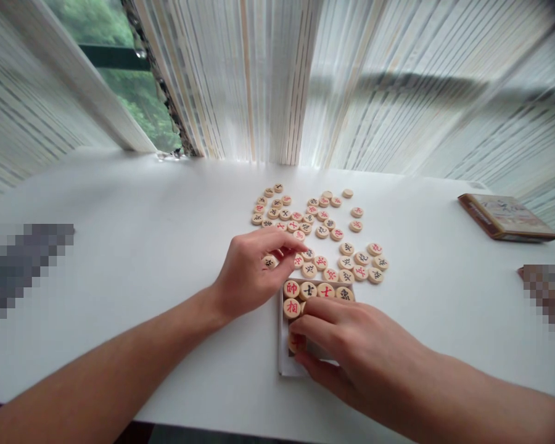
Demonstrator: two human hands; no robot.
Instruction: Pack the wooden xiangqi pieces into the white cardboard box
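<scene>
My left hand (254, 268) hovers at the near edge of a loose spread of round wooden Chinese chess pieces. Its fingers are bent, with a small gap between thumb and fingertips and nothing visible in it. One piece (269, 262) shows beside its palm. My right hand (351, 339) reaches over a shallow white box (284, 364), thumb and fingers closed on a Chinese chess piece (296, 343) at its left side. In the box, the far row holds a red-marked piece (291, 288) and several others; another red-marked piece (291, 308) sits below. The hand hides much of the box.
Several pieces with red or black characters (361, 272) lie scattered across the white table (166, 246) beyond the box. A flat brown-edged box with a picture lid (509, 217) rests at the right. Striped curtains (268, 80) hang along the back edge, by a window (102, 31).
</scene>
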